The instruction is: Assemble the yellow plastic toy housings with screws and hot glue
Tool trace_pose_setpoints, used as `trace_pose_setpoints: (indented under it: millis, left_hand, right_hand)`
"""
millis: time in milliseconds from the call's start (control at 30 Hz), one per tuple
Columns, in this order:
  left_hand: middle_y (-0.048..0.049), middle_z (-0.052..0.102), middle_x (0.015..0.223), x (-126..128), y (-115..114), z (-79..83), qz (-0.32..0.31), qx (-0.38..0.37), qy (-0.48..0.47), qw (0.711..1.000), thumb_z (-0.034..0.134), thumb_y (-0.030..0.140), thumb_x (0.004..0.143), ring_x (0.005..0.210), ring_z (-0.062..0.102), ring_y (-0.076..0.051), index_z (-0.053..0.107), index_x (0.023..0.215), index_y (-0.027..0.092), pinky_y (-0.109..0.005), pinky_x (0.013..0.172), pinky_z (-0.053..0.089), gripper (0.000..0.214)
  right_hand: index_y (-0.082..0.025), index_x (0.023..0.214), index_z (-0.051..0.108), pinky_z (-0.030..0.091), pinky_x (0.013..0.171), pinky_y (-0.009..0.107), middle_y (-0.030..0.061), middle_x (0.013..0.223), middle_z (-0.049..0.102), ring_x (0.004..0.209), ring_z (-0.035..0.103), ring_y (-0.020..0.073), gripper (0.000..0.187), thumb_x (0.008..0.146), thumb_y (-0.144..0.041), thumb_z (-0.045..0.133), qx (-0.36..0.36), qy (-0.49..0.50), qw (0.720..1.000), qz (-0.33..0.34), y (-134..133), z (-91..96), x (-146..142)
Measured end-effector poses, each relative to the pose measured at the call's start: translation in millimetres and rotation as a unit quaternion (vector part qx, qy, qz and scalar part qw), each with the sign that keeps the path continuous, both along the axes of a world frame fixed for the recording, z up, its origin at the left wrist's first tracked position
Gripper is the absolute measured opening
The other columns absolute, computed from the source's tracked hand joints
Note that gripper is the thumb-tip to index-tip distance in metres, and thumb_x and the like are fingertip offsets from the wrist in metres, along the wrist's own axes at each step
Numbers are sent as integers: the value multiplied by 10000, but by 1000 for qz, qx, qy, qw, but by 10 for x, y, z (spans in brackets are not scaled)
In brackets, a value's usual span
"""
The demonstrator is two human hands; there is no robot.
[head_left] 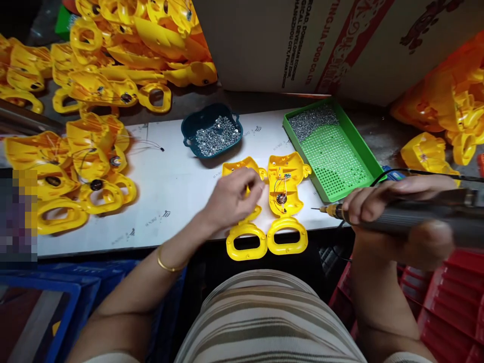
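Observation:
Two yellow plastic shell halves lie side by side at the table's near edge. My left hand (235,197) rests on the left shell (245,237), fingers curled and pressed on its upper body. The right shell (285,194) lies open side up, showing wires and a small round speaker. My right hand (393,212) is wrapped round an electric screwdriver (401,217), held level, its tip pointing left just right of the right shell.
A dark teal bowl (189,132) and a green tray (342,156) hold small screws behind the shells. Piles of yellow shells (86,166) cover the left and far side. A cardboard box (302,40) stands behind. Blue and red crates sit below the table.

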State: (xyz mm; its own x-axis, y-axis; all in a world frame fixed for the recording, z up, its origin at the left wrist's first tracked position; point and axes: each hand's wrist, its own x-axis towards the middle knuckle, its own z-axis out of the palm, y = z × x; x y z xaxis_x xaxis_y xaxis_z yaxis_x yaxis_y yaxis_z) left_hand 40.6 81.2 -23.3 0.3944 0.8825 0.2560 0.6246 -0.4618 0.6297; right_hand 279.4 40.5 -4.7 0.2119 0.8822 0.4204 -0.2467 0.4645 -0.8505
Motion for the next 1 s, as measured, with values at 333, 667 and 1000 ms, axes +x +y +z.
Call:
trace_pose_setpoints:
  millis: [333,667,1000]
  left_hand:
    - [21,508,639,396,-352,-199,-40,-83,-54,994,494,186,884,615,472,-104,515,717,169,-217,571,378,169]
    - [28,540,689,410,-426,-219,-46,-143,-66,986,558,242,887,558,468,-68,538,745,164,-190,540,377,163]
    - [-61,692,897,346,-485,-365,-69,12,-28,997,590,255,928,753,655,-127,638,1126,143,-226,666,527,233]
  right_hand:
    - [-273,983,666,533,525,396,-27,598,606,485,584,172,224,835,-441,667,-34,-22,990,134,-88,383,-85]
    - [-310,998,642,511,472,347,-47,555,584,420,539,150,270,828,-519,640,30,8,991,131,69,94,-69]
    - [-327,974,650,485,436,351,-34,539,582,415,529,166,232,840,-509,596,2,-28,991,134,61,162,-61]
